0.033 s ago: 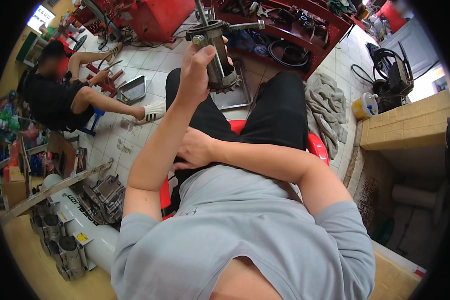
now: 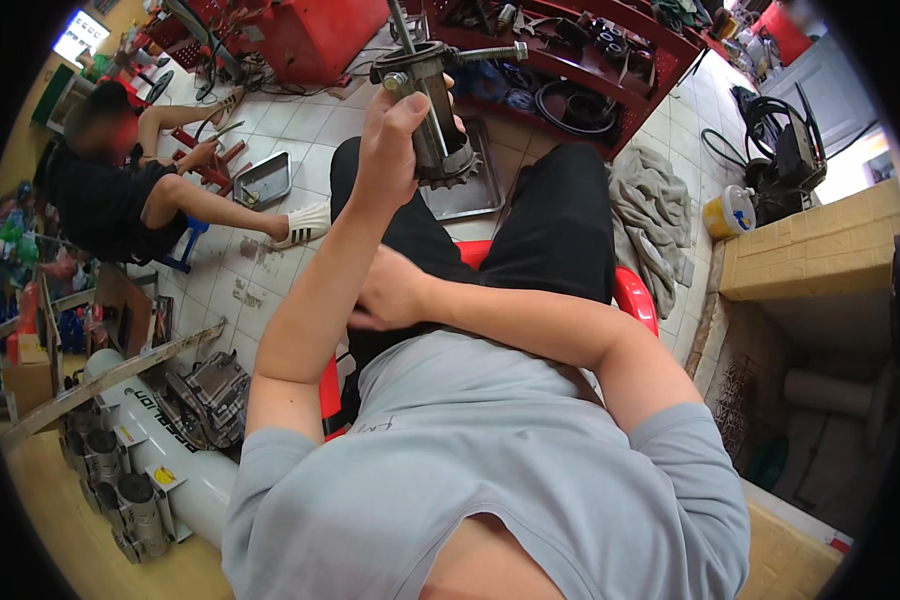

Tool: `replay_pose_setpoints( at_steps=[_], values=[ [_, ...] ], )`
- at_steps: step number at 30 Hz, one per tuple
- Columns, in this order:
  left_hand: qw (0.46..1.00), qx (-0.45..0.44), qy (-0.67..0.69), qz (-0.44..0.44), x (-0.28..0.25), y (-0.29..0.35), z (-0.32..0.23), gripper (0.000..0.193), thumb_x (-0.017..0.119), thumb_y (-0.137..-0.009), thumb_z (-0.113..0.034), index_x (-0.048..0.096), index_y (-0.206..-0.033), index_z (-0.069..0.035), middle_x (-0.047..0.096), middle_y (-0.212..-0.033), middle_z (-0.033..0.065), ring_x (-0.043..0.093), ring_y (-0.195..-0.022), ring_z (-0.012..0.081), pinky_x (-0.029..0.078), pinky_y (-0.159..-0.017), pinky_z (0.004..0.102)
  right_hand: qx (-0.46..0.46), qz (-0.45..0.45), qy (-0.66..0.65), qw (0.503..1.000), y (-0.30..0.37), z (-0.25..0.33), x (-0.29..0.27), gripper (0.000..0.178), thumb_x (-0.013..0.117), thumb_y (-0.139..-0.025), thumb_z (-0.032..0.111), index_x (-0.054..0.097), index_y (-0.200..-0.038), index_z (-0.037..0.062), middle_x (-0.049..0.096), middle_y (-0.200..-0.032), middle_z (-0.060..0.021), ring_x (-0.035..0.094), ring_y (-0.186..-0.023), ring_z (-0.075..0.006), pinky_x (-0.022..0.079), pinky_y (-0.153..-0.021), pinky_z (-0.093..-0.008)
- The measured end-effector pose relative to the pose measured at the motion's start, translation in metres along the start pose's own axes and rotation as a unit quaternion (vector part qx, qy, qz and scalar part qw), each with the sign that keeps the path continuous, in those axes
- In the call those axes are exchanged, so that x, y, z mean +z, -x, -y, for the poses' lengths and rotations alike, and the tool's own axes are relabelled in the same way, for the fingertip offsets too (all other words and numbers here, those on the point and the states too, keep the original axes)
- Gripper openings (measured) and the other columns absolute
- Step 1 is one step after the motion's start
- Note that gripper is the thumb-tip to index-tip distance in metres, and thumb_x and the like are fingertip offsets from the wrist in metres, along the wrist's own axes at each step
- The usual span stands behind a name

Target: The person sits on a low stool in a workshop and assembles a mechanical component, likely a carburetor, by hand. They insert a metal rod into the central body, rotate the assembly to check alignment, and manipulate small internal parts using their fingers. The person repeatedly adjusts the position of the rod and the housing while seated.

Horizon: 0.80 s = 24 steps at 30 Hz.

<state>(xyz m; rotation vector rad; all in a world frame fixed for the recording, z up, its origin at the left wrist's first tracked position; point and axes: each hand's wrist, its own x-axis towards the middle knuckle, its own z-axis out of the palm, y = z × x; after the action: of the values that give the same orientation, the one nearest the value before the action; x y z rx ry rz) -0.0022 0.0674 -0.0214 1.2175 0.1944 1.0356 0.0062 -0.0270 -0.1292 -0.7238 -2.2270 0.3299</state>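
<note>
Raised in front of me, my left hand (image 2: 395, 135) is closed round a dark, greasy metal cylinder-shaped part (image 2: 432, 110) with a notched lower rim. A long threaded bolt (image 2: 495, 51) sticks out of its top ring to the right, and a thin rod (image 2: 402, 25) rises from it. Below, my right hand (image 2: 395, 290) lies low across my lap by my left thigh, holding nothing that shows. Its fingers look loosely stretched, slightly blurred and partly hidden by my left forearm.
A metal tray (image 2: 475, 185) lies on the floor between my knees, before a red shelf (image 2: 640, 90) of parts. On the left sits another person (image 2: 105, 190) beside a second tray (image 2: 263, 180). A grey cloth (image 2: 650, 205) and a yellow-white bucket (image 2: 730, 212) are right.
My right hand has shifted slightly, its fingers drawing up a little over my thigh. The left hand and the metal part stay nearly where they were.
</note>
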Motion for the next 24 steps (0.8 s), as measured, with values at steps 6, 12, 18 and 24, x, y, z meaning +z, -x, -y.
replay_pose_setpoints(
  at_steps=[6,12,18,24],
  values=[
    [0.999,0.0,0.024,-0.032,0.003,0.007,-0.009,0.042,0.06,-0.085,-0.034,0.055,-0.108,0.0,0.059,-0.084,0.0066,0.063,-0.072,0.0143,0.052,-0.063,0.0274,0.308,-0.023,0.252,0.917,0.071,-0.041,-0.13,0.038,0.068,-0.078,0.039,0.063,-0.1,0.0082,0.063,-0.084,-0.0142,0.061,-0.082,-0.0333,0.046,-0.07,-0.0459],
    [1.0,-0.026,0.005,-0.011,-0.005,0.003,-0.002,0.055,0.057,-0.085,-0.046,0.05,-0.115,-0.001,0.057,-0.09,0.0072,0.061,-0.083,0.02,0.051,-0.073,0.0306,0.37,0.042,0.391,0.842,0.152,-0.022,-0.151,0.028,0.068,-0.072,0.029,0.06,-0.093,0.0124,0.053,-0.093,-0.0081,0.05,-0.094,-0.0266,0.038,-0.076,-0.0396],
    [0.999,-0.011,0.016,-0.035,-0.005,0.004,-0.004,0.048,0.057,-0.085,-0.039,0.053,-0.111,0.001,0.057,-0.085,0.0071,0.062,-0.075,0.0159,0.052,-0.068,0.0293,0.276,0.096,0.345,0.892,0.135,-0.01,-0.129,0.017,0.067,-0.072,0.022,0.06,-0.083,0.0117,0.053,-0.085,-0.0066,0.052,-0.088,-0.0245,0.038,-0.078,-0.0376],
    [0.999,-0.007,0.019,-0.033,-0.029,-0.002,-0.024,0.053,0.053,-0.087,-0.047,0.053,-0.11,0.001,0.054,-0.083,0.0081,0.055,-0.079,0.0153,0.05,-0.076,0.0314,0.333,0.102,-0.139,0.927,0.072,-0.007,-0.089,0.024,0.064,-0.085,0.023,0.06,-0.075,0.0013,0.06,-0.067,-0.0086,0.057,-0.058,-0.02,0.045,-0.055,-0.0322]
  ],
)
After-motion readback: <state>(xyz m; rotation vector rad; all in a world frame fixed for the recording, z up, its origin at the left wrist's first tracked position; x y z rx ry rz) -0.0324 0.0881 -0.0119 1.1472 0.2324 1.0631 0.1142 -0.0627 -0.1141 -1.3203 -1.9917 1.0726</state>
